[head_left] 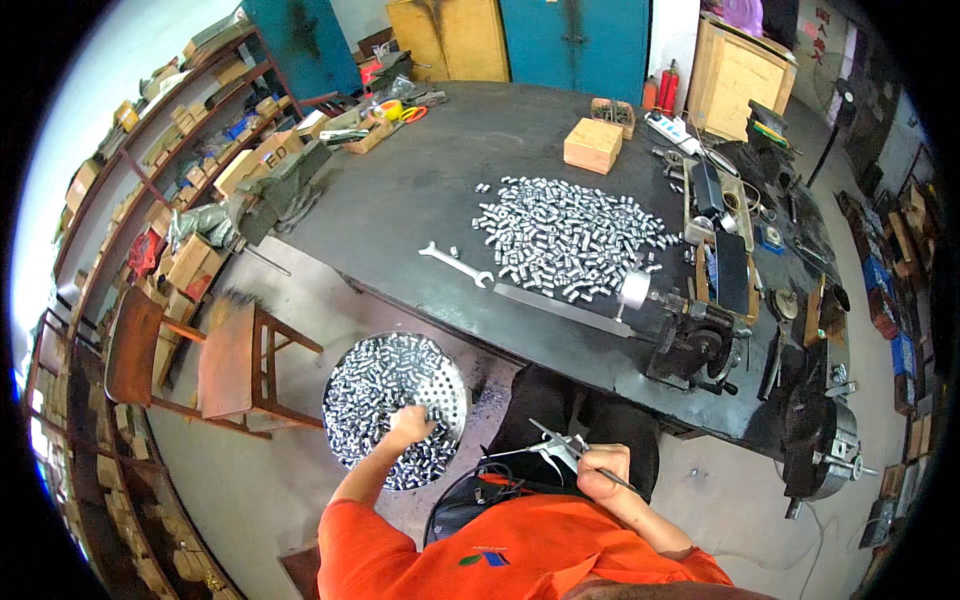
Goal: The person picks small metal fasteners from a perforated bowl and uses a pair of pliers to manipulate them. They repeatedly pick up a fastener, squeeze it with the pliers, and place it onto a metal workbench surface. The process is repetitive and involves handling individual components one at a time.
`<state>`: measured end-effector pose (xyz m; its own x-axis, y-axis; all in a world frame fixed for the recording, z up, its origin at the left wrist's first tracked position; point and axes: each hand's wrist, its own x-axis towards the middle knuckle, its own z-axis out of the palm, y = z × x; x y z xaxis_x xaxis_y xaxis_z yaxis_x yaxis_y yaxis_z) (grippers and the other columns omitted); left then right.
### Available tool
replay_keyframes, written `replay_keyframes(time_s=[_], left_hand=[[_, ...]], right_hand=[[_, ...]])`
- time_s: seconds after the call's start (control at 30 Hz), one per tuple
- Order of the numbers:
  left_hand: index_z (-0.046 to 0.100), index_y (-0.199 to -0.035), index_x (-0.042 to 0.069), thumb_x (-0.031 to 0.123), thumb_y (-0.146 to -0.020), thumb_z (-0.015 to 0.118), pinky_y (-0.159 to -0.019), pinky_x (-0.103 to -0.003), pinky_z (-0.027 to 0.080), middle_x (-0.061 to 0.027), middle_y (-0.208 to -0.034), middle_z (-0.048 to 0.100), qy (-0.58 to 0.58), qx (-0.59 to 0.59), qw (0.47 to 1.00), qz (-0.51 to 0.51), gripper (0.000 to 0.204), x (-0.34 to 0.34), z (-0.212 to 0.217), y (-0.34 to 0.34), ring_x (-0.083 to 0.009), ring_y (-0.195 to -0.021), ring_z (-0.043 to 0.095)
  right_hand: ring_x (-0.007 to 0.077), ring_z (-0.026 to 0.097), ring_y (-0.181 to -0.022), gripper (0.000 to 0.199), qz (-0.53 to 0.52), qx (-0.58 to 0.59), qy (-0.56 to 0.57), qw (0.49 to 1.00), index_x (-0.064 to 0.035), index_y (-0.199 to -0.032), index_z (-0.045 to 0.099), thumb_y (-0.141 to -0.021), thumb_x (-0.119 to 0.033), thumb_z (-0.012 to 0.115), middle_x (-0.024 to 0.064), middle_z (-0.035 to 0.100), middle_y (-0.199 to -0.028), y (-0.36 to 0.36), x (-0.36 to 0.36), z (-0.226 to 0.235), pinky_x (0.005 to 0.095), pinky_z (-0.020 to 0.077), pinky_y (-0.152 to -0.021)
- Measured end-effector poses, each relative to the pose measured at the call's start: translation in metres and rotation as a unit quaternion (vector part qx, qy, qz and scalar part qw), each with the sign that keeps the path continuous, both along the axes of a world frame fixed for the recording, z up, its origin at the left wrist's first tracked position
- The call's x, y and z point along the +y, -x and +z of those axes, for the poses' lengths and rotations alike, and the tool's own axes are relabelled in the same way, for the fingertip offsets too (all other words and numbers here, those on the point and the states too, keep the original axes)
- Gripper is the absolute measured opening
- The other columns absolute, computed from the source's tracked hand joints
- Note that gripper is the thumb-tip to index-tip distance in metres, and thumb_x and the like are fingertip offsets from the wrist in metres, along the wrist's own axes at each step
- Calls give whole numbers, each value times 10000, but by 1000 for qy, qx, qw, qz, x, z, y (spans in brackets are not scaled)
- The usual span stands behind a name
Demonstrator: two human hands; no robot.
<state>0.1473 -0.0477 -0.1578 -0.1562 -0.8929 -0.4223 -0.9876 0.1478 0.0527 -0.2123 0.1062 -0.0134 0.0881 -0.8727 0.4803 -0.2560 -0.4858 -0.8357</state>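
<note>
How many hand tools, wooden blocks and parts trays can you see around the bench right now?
Wrench on the bench: 1
Air blow gun in the right hand: 1
Wooden block: 1
Perforated tray under the left hand: 1
Total: 4

Shiny metal sleeves (pixel 400 385) in a perforated metal pan (pixel 340 390).

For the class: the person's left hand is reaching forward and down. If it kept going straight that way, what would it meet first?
The left hand would first meet the small metal cylinders heaped in the round perforated tray; it seems already among them, though depth is unclear.
</note>
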Motion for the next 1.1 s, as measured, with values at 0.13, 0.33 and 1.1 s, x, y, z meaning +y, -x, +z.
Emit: replay_keyframes(time_s=[0.13,0.33,1.1], left_hand=[[658,-929,56,296,-716,626,-784,-394,504,-159,-961,659,-25,-66,996,-54,323,4,-13,18,-302,-913,640],[664,-974,145,268,-762,526,-788,-412,502,-146,-974,655,-56,7,997,-54,282,-22,-40,7,-318,-898,636],[610,-870,-60,120,-857,566,-649,-279,512,-139,-771,639,-131,449,871,151,186,-34,18,37,-183,-692,655]], right_hand=[[212,354,-384,220,1,10,-8,1000,-47,-504,351,-595,-65,551,73,322,-476,-2,0,0,324,262,-387],[210,373,-387,216,17,-9,-36,999,-46,-504,372,-612,-80,556,80,329,-479,-4,4,7,323,260,-392],[246,362,-372,198,-25,31,-27,999,-51,-498,343,-577,-50,525,87,317,-463,-3,-2,-16,350,250,-377]])
